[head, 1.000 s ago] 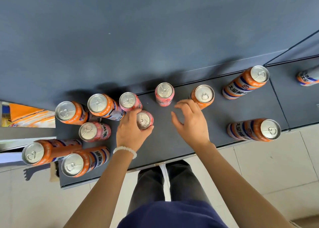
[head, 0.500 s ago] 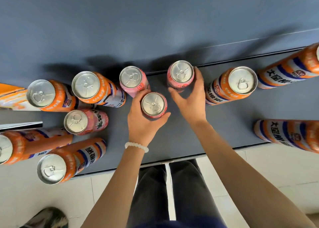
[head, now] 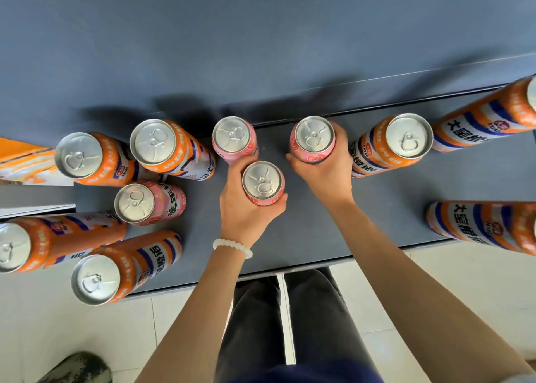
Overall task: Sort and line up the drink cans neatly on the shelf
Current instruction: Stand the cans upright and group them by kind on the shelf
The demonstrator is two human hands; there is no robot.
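Your left hand (head: pixel 246 208) grips the front pink can (head: pixel 263 183), right hand (head: pixel 324 168) wraps the rear pink can (head: pixel 313 139) mid-shelf (head: pixel 377 223). Keep both upright, slide them w/ the other pinks, tops level.

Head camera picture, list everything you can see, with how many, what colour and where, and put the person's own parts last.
Tall orange aluminium drink cans: seven, orange with white and blue bands; four at the left, three at the right, some cut by the frame edge.
Short pink aluminium drink cans: four, pink; one at the left among the orange ones, one at the back, two held.
Dark grey shelf: one, under all the cans.
Tiled floor: pale, below the shelf.
Camouflage shoe: one, bottom left corner.
White bead bracelet: one, left wrist.
Left hand: holds the front pink can.
Right hand: holds the back right pink can.
Legs: dark trousers, bottom centre.
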